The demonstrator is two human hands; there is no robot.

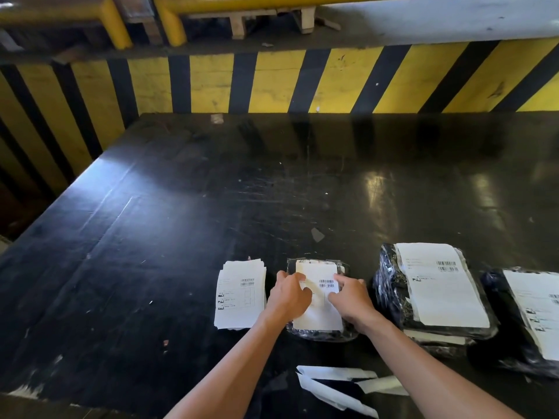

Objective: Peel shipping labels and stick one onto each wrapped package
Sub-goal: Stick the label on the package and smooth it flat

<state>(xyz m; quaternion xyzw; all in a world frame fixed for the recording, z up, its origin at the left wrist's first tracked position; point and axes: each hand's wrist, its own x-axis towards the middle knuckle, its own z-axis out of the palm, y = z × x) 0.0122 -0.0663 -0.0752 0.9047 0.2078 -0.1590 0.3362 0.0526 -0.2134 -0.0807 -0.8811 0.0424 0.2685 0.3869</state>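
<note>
A small package (320,332) wrapped in clear plastic lies near the table's front edge with a white shipping label (320,313) on top of it. My left hand (289,297) rests flat on the label's left side, and my right hand (351,297) rests on its right side, fingers spread. A stack of unpeeled labels (240,293) lies just left of the package. To the right, a larger wrapped package (390,291) carries a label (441,282). Another labelled package (499,328) is cut off at the right edge.
The black table (211,207) stretches far ahead and left. Strips of peeled backing paper (332,385) lie at the front edge between my forearms. A yellow and black striped barrier (272,83) stands behind the table.
</note>
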